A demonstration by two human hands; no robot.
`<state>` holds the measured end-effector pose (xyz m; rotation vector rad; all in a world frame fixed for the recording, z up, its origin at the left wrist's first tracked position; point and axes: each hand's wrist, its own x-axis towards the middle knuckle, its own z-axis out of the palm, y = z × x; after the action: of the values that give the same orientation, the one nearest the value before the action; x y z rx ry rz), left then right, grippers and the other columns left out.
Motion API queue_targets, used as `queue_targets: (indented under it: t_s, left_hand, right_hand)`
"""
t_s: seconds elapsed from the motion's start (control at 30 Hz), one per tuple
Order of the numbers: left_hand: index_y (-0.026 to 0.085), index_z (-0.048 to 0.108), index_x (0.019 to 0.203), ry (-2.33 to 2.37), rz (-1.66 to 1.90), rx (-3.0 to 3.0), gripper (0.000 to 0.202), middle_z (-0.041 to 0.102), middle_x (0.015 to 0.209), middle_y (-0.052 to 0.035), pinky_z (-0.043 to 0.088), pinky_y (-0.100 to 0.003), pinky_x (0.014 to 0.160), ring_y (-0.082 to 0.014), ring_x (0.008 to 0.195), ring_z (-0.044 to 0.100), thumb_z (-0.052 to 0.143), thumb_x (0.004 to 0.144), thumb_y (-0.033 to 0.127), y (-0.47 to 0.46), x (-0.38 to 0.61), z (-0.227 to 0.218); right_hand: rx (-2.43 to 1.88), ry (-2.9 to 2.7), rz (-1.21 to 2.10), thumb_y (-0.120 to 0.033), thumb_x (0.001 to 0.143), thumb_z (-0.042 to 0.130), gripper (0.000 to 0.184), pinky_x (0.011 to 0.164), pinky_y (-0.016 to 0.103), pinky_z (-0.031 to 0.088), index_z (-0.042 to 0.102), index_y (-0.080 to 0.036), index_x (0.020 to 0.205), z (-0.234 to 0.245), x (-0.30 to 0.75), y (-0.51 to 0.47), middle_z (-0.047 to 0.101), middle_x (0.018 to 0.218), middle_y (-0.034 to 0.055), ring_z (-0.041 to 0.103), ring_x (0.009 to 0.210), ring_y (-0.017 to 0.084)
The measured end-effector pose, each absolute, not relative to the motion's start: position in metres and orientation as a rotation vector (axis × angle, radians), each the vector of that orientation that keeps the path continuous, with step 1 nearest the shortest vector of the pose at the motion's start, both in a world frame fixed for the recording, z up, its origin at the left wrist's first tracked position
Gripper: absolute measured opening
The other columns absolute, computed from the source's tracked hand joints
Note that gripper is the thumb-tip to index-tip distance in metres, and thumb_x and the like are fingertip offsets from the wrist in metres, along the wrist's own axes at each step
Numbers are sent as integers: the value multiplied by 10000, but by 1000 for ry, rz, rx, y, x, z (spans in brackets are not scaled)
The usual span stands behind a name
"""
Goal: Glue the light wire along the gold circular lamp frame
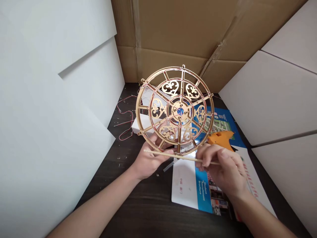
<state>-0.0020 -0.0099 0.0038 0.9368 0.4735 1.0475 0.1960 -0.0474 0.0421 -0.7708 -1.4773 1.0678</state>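
A round gold-coloured openwork wheel frame (180,148) is tilted up in front of me, with spokes, scrollwork and thin red and white wires along its rings. My left hand (151,158) grips its lower left rim, fingers behind the frame and thumb in front. In my right hand (224,165), a thin pale wooden stick (182,157) is pinched between the fingers. The stick crosses just in front of the lower rim, and its tip reaches my left hand. Whether it touches the rim, I cannot tell.
An orange glue gun (221,138) lies behind my right hand on printed brochures (184,188). Behind the wheel sits a white box (138,125); loose red wire (125,113) trails to its left. A grey stick (168,166) rests on the dark table (138,205). White panels (56,99) and cardboard (178,29) enclose the space.
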Motion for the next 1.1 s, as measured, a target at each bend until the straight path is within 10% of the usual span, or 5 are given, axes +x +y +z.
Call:
queue_targets:
  t_s: [0.4,1.1]
  left_hand:
    - [240,629,1292,429,1038,941,438,646,1377,-77,457,-434,1162,-251,1301,593,740,879,145,-9,-4,-1]
    - [371,423,1525,407,1039,917,761,622,1408,-42,476,-417,1142,-242,1293,597,728,878,111,-10,-3,2]
  right_hand:
    - [-820,-1344,1019,-356,1034,515,341,462,202,427,681,-165,807,37,199,-42,609,755,49,549,597,112]
    - [-906,-1334,819,-252,999,592,130,495,191,460,691,-192,939,38,199,-49,632,879,45,590,637,100]
